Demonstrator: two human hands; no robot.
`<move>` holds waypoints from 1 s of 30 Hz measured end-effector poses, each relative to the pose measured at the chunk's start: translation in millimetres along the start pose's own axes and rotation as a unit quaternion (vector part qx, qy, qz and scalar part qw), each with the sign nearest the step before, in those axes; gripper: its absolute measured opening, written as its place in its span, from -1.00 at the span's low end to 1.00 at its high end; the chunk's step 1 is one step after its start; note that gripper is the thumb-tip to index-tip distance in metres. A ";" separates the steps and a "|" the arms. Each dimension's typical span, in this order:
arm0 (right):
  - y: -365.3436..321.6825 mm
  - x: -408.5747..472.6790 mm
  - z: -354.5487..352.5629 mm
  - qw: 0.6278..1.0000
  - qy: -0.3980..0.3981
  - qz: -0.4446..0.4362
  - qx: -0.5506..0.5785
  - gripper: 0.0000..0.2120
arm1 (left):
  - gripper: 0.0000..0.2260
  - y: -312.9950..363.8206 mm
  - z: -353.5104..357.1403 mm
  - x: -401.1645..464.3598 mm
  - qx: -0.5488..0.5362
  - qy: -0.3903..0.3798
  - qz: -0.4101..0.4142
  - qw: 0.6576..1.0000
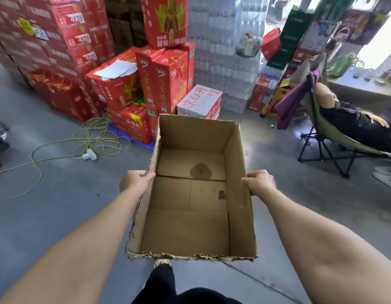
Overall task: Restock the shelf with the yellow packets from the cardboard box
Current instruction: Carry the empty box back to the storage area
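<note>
Here, the left hand (135,179) and right hand (259,181) each gripped a side wall of the open brown cardboard box (239,189), keeping it level for carrying. It held no yellow packets; neither packets nor shelf was visible. Stacked red cartons (168,82) stood beyond.

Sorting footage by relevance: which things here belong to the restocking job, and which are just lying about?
Job:
- cardboard box, no packets inside
- left hand and right hand, gripping its side walls

Lying about:
- red cartons
- white carton
- yellow-green cable
- folding chair, person reclining
- bottled water packs
</note>
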State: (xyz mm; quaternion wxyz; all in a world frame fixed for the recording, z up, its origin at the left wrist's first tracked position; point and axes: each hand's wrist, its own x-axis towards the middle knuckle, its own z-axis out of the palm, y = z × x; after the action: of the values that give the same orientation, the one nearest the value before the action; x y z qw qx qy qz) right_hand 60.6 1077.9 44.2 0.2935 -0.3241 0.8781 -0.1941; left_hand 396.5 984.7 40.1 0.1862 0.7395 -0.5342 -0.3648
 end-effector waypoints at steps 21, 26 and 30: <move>-273.7 491.8 -0.8 0.996 0.049 0.073 0.033 -0.72 | -0.66 325.1 93.3 529.0 0.050 -0.052 0.062 0.996; -312.8 591.0 -8.6 0.993 0.052 0.089 0.053 -0.64 | -0.76 389.2 123.2 611.0 0.048 -0.064 0.051 0.996; -332.4 656.8 -2.5 0.990 0.046 0.107 0.079 -0.60 | -0.72 425.0 143.2 667.7 0.050 -0.074 0.043 0.995</move>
State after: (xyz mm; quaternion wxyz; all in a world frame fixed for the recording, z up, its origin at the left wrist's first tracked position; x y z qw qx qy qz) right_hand -195.4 392.0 -33.3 0.2970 -0.1949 0.9020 -0.2454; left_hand 121.5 229.8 0.2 0.1241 0.6954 -0.5953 -0.3830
